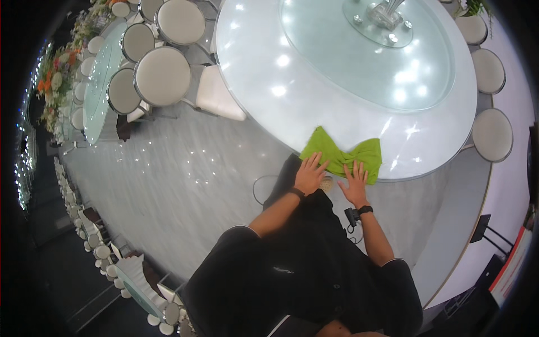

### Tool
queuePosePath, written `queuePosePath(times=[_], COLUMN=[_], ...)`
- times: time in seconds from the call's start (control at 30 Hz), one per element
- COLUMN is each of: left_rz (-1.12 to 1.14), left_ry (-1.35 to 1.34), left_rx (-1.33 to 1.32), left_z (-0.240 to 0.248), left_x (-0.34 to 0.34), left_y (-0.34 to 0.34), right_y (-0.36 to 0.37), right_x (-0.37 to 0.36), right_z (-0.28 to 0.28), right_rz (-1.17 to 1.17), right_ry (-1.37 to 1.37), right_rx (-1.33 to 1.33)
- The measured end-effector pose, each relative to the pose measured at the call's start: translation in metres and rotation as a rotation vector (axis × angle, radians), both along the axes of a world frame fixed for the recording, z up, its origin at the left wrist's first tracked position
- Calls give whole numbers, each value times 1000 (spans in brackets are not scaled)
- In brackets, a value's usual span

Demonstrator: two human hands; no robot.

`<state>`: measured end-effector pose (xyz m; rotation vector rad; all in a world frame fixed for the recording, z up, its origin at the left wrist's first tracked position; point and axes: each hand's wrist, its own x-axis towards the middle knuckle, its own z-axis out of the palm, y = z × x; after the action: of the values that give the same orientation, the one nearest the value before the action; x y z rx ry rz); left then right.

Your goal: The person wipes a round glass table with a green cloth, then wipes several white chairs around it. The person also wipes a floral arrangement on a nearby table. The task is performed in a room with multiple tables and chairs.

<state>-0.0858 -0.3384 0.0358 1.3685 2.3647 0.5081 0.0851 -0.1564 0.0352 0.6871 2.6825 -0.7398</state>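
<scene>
A bright green cloth (341, 155) lies crumpled along the near edge of a large round white table (264, 84). My left hand (310, 175) rests on the cloth's left part, fingers stretched out. On its right part lies my right hand (355, 185), with the fingers spread flat. Both palms reach past the table's rim toward me. Neither hand grasps the cloth; the fingertips press on top of it. Dark bands circle both wrists, and a small black device hangs by the right one.
A round glass turntable (337, 62) with a clear centrepiece (386, 16) sits on the table. White-backed chairs (163, 76) crowd the left side; more chairs (492, 135) stand at the right. Glossy grey floor (168, 185) spreads to the left. Flowers (56, 78) line the far left.
</scene>
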Motion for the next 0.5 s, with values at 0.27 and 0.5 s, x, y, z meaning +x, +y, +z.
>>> queuePosePath(times=[0.27,0.5], left_rz=[70,51], left_ry=[45,138], left_rx=[19,27], left_z=[-9,-29], left_x=[-122,-345], left_y=[-18,-15], right_y=[-11,-28], right_x=[-127,-355], right_z=[-12,-24], right_rz=[3,-75], right_ry=[59,-7], right_rx=[-19,44])
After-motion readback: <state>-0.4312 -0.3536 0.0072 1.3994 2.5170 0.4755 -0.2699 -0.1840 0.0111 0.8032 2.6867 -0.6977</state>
